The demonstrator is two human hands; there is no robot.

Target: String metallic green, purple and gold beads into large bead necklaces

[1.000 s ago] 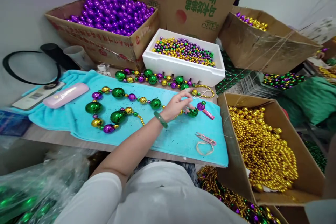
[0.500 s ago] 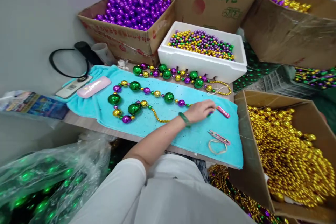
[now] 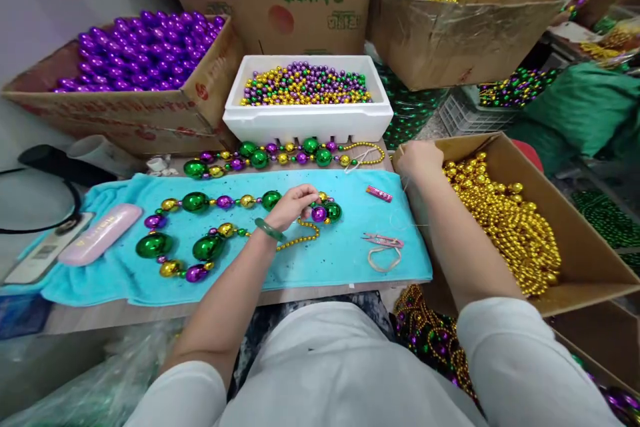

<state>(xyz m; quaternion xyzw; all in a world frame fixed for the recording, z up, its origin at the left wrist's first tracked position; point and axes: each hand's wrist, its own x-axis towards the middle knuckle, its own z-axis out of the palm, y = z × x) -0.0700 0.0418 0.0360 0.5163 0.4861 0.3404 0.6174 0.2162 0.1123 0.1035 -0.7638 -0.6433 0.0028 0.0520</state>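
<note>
A strand of large green, purple and gold beads (image 3: 195,202) curves over the turquoise towel (image 3: 345,247). My left hand (image 3: 295,205), a green bangle at its wrist, pinches the strand near its right end, beside a large green and a purple bead. My right hand (image 3: 421,161) is raised at the left rim of the box of gold beads (image 3: 515,233), fingers closed; a thin thread shows just below it. What else it may hold is hidden. A second bead strand (image 3: 259,159) lies behind the towel.
Pink-handled snips (image 3: 384,241), a rubber band (image 3: 384,259) and a small pink packet (image 3: 379,194) lie on the towel's right part. Behind stand a white foam box (image 3: 307,121) and a carton of purple beads (image 3: 210,73). A pink case (image 3: 100,235) lies at left.
The view has turned right. My right hand has come into view by the gold bead box. My left hand has shifted left along the strand, and large beads now show at its right.
</note>
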